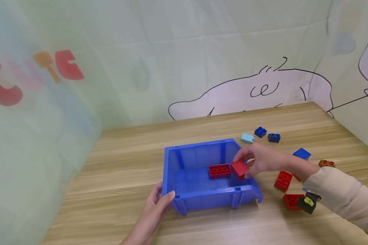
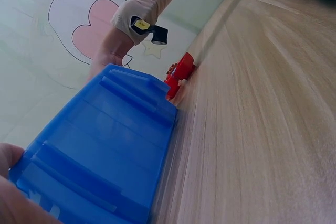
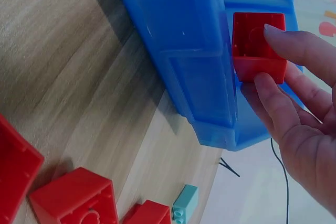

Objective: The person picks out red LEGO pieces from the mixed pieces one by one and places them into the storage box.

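A blue plastic storage bin [image 1: 208, 200] stands on the wooden table. My left hand [image 1: 155, 208] grips its near left corner, the thumb over the rim. Between thumb and fingers, my right hand [image 1: 260, 159] pinches a red toy building brick [image 1: 240, 169] at the bin's right end. The right wrist view shows this brick [image 3: 259, 69] with its hollow underside toward the camera. Another red brick [image 1: 219, 170] lies inside the bin, hollow side showing. In the left wrist view, the bin's outer wall [image 2: 113, 135] hides its inside.
Right of the bin lie red bricks [image 1: 283, 180], one near the front [image 1: 290, 201] partly behind the wrist camera [image 1: 308, 203]. Farther back are a light blue brick [image 1: 247, 138], dark blue bricks [image 1: 274, 137], a blue brick [image 1: 302, 153] and an orange-brown brick [image 1: 326, 163]. A printed cloth [image 1: 135, 85] hangs behind the table.
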Demonstrator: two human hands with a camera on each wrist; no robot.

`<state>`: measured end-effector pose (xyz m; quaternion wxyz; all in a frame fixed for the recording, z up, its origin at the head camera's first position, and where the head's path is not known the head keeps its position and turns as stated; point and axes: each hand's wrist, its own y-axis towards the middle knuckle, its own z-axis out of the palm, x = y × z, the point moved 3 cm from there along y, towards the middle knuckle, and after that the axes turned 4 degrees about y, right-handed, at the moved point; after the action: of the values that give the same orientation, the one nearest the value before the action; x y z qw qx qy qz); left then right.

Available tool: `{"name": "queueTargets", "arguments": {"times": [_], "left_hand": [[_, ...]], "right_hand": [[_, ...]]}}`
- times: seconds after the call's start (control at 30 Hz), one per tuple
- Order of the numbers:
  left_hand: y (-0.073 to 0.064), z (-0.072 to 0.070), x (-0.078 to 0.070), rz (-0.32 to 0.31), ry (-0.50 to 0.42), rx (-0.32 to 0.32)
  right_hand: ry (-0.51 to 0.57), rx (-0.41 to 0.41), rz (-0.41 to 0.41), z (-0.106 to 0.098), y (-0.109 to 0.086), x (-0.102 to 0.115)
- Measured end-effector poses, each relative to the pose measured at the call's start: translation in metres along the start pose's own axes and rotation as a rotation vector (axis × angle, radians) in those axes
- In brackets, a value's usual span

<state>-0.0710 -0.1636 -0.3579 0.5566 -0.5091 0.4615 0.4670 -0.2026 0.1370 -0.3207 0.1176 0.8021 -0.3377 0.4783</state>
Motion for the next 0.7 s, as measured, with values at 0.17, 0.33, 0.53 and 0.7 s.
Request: {"name": "queueTargets", "arguments": {"times": [0.17,0.33,0.53,0.7], "left_hand": [[0.0,0.0,-0.001,-0.004,-0.001,0.001],[0.0,0.0,-0.001,-0.003,-0.005,0.007],[0.001,0.0,-0.001,-0.002,-0.011,0.006],[0.001,0.001,-0.001,-0.002,-0.009,0.004]], "right_hand": [[0.036,0.042,-0.028,0.003,0.002,0.0],[0.035,0.044,-0.02,0.006,0.004,0.0],[0.013,0.056,-0.037,0.01,0.006,0.0],[0.009,0.08,-0.015,0.014,0.008,0.0]]}}
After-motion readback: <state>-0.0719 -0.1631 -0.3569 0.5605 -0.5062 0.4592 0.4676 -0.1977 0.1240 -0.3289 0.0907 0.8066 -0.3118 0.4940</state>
